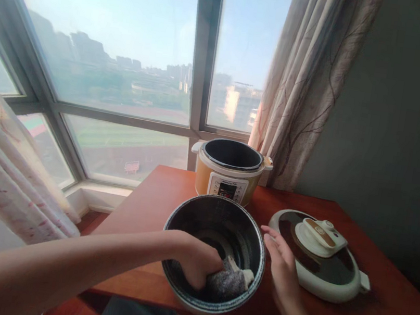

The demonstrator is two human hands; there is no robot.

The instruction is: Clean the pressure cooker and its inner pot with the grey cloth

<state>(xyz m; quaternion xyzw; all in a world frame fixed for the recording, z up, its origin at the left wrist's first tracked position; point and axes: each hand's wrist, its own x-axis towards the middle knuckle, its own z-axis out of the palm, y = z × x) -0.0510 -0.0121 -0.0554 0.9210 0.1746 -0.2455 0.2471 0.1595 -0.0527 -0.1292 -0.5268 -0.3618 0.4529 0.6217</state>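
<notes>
A dark inner pot (209, 213) with a speckled rim stands tilted toward me at the table's near edge. My left hand (198, 262) reaches down into it, closed around a grey cloth (228, 282) with whitish edges. The cloth lies against the pot's lower right inner wall, and part of it is hidden under my fingers. Just outside the pot's right rim, my right hand (280, 263) is held with its fingers stretched out. Its fingertips are close to the rim; whether they touch it I cannot tell.
Behind the pot stands a gold and white electric pressure cooker (201, 174), its top uncovered. To the right, the cooker's lid (336, 289) lies on the reddish wooden table (380, 309). Windows and curtains (303, 87) rise behind; a dark wall is at right.
</notes>
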